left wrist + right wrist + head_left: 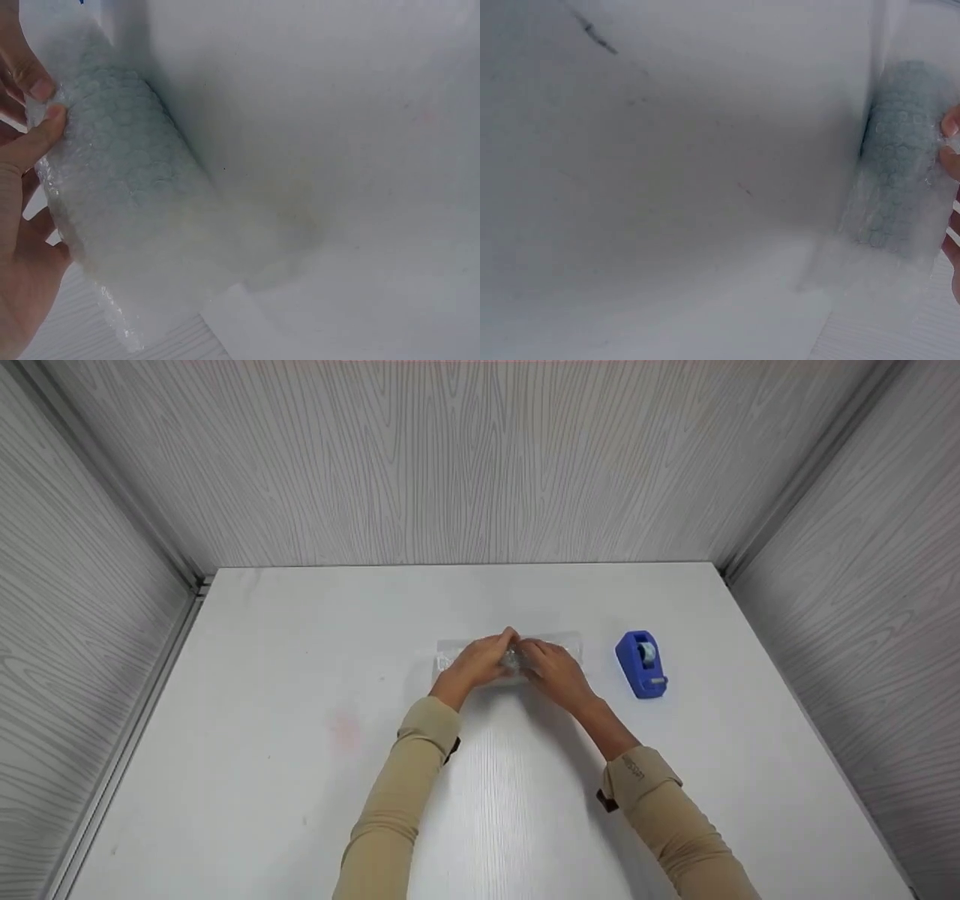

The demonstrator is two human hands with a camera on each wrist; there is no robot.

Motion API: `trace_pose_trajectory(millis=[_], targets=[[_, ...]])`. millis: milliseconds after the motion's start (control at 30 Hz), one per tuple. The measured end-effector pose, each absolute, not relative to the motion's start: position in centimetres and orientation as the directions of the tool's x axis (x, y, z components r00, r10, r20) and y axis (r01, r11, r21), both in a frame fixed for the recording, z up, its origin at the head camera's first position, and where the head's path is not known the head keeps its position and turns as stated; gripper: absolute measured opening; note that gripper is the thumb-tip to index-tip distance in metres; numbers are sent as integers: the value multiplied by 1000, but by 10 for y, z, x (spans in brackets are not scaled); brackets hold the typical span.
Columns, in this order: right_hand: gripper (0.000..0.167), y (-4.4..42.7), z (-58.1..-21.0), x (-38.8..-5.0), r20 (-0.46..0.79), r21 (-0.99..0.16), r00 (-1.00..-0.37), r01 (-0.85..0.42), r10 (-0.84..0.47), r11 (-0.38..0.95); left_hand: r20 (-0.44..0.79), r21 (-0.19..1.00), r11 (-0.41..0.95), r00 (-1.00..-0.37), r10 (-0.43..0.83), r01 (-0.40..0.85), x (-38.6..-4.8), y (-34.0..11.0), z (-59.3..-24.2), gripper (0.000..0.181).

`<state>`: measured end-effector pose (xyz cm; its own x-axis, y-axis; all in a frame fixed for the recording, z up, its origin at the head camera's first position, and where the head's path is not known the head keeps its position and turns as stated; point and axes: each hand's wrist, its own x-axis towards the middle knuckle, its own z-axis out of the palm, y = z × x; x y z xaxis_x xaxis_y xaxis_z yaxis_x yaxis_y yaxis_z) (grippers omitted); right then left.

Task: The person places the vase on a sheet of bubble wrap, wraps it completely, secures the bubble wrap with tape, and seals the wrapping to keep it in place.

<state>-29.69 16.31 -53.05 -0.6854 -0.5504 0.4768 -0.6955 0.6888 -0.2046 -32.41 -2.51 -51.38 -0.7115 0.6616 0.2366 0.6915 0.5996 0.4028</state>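
Note:
A sheet of clear bubble wrap (570,642) lies across the upper middle of the table, rolled round something cylindrical and greenish. Through its bubbles, that wrapped item (124,135) shows in the left wrist view, but its kind is hidden. My left hand (480,661) grips the roll from the left, fingers bent over it. From the right, my right hand (556,670) holds the same roll, its fingertips close to the left hand's. The right wrist view shows the bubble-wrap roll (900,157) with fingers at its near edge. The wrap's flat ends stick out past both hands.
A blue tape dispenser (641,664) with a roll of clear tape stands to the right of the hands. The white table (300,780) is bounded by grey wood-grain panels at the back (465,465) and on both sides.

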Motion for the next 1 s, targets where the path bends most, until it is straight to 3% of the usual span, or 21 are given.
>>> trace_pose_trajectory(millis=[233,567,700,833,900,1000], targets=[[39,163,-529,-299,476,-234,-698,-686,-534,689,-19,478,702,-793,609,528,-322,-25,-492,56],[44,168,-519,-296,473,-268,-727,-657,-498,704,-56,523,707,-809,585,476,-325,-27,-488,46],[38,190,-510,-292,548,-377,-784,-544,-293,749,-64,522,713,-813,579,467,-325,-27,-487,48],[27,229,-502,-285,567,-544,-823,-352,24,761,-75,504,728,-816,573,465,-325,-26,-486,52],[24,253,-500,-279,504,-628,-842,-207,190,750,-83,489,739,-819,567,463,-325,-25,-486,57],[25,286,-502,-271,316,-688,-867,70,385,722,-100,466,757,-823,559,458,-325,-23,-486,63]])
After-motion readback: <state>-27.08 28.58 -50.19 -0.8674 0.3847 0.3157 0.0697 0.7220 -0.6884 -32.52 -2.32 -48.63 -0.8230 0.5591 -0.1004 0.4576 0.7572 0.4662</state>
